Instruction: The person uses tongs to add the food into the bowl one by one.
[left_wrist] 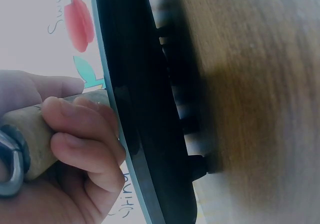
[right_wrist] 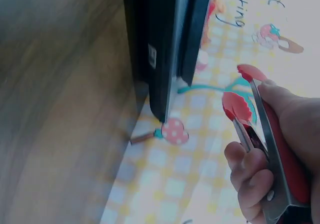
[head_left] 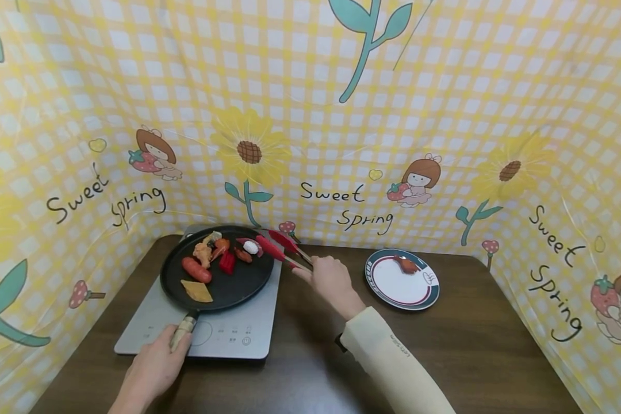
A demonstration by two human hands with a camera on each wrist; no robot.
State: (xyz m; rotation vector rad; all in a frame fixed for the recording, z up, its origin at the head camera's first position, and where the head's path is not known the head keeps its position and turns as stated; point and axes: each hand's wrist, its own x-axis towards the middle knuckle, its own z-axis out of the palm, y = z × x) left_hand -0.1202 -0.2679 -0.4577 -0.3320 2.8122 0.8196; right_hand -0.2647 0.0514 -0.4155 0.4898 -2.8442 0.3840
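Observation:
My left hand (head_left: 157, 362) grips the light wooden handle (head_left: 182, 332) of a round black frying pan (head_left: 238, 290), with fingers curled round it in the left wrist view. My right hand (head_left: 335, 283) holds red-tipped metal tongs (head_left: 299, 263), their tips apart with nothing between them in the right wrist view. In the head view the tips are by the pan's right rim. The pan holds a sausage (head_left: 196, 269), a flat yellow piece (head_left: 197, 291), a fried chicken piece (head_left: 203, 253), a red piece (head_left: 227, 263), a pink-and-white piece (head_left: 250, 247) and other small foods.
Under the pan is a silver induction cooker (head_left: 259, 339) on a dark wooden table (head_left: 310, 379). To the right stands a green-rimmed white plate (head_left: 393, 290) bearing a brown chicken-wing-like piece (head_left: 406, 264). A yellow checked cloth (head_left: 321, 144) encloses the back and sides.

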